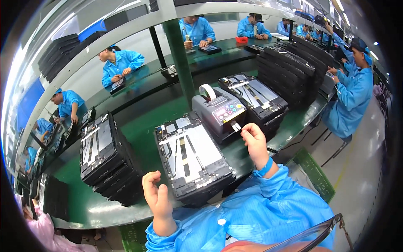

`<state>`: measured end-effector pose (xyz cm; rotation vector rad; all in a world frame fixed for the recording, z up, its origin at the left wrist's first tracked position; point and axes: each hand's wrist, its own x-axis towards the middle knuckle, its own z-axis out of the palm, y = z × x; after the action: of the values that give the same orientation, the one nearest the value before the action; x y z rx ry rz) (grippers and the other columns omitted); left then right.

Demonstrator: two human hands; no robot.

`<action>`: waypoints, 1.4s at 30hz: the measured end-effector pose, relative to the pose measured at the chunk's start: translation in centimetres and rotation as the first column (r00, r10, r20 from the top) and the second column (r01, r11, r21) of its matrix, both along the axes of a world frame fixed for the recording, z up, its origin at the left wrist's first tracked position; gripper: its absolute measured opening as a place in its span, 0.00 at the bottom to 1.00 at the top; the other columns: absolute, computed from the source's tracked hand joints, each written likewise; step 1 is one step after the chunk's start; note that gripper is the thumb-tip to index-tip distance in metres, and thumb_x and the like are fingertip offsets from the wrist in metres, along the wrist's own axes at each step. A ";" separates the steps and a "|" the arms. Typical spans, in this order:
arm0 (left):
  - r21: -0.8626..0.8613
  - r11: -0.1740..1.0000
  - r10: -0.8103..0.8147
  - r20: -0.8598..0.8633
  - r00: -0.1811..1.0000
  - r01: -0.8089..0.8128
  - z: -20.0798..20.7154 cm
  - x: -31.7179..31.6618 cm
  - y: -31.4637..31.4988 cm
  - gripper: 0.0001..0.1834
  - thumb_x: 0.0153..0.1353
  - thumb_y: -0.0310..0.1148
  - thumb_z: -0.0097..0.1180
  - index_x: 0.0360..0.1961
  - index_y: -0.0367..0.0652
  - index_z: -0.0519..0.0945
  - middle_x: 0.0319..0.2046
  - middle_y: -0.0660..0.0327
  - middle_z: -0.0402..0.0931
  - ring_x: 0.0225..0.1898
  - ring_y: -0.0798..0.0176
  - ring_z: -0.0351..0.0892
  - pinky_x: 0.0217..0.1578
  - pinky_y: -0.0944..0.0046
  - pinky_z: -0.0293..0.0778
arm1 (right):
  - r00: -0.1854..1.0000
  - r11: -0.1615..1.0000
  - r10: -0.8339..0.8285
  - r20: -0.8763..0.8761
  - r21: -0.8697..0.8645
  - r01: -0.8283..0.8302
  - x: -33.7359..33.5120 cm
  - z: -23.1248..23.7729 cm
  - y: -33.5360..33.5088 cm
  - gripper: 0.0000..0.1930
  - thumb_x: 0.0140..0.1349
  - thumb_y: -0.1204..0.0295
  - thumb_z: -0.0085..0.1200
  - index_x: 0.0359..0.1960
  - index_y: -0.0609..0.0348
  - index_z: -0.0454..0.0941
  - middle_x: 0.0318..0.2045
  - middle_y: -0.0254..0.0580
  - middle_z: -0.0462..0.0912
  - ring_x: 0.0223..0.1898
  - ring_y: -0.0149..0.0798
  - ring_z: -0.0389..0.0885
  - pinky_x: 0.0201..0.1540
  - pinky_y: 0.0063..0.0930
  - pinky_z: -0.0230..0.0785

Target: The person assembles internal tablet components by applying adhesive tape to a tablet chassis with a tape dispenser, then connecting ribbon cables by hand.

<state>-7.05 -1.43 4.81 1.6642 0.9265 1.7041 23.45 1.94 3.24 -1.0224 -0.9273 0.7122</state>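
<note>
My right hand [255, 142] is at the front of a grey tape dispenser [218, 111]. Its thumb and forefinger pinch the end of a short pale tape strip [236, 126] that sticks out of the slot. A white tape roll [207, 91] sits on top of the dispenser. My left hand [157, 197] hovers beside the near left corner of an opened tablet-like device [191, 155], its thumb and fingers apart with nothing in them. That device, silver with black strips inside a black frame, tops a stack right in front of me.
Another device stack [98, 147] stands to the left, and one more [254, 94] lies behind the dispenser. Tall piles of black trays [285, 69] rise at the back right. A green post [178, 59] stands on the green bench [145, 122]. Several people in blue work around.
</note>
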 end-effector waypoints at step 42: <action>0.113 0.992 -0.012 -0.319 0.948 0.050 4.5 3.1 -3.3 0.07 0.47 0.29 0.67 0.24 0.38 0.81 0.20 0.59 0.78 0.24 0.61 0.77 0.28 0.66 0.71 | 0.391 0.779 0.172 0.904 0.118 -0.616 -8.5 8.3 -4.7 0.09 0.54 0.63 0.55 0.25 0.53 0.78 0.18 0.39 0.76 0.22 0.44 0.76 0.25 0.36 0.67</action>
<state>-3.99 -4.72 9.30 2.0657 0.9501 1.5219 14.97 -2.76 11.55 -0.6774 -2.2205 0.2822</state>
